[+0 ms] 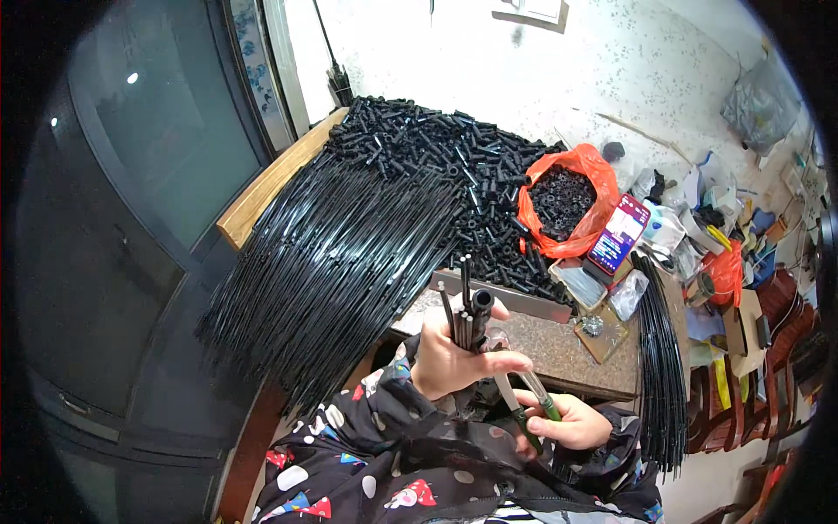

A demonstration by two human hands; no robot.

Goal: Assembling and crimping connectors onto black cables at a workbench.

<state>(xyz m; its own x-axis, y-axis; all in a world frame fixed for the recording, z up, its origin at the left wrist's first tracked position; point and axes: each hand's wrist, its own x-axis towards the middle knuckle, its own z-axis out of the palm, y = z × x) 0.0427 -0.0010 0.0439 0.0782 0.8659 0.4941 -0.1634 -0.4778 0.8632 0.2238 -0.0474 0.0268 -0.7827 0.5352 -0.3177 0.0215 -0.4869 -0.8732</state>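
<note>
Brown tabletop (580,356), black rods (332,253), white wall (602,74)

At the lower centre of the frame, the left hand (449,362) grips a few slim black rods (443,301) and a hollow black tube (481,307); just right of it, the right hand (576,425) grasps a green-handled metal tool (550,407); a broad sheaf of long black rods (332,253) fills the left centre; short black tubes (410,140) lie heaped at the upper centre; right of them sit an orange-red plastic bag (601,170) of small black parts (563,203) and a lit smartphone (620,231).
</note>
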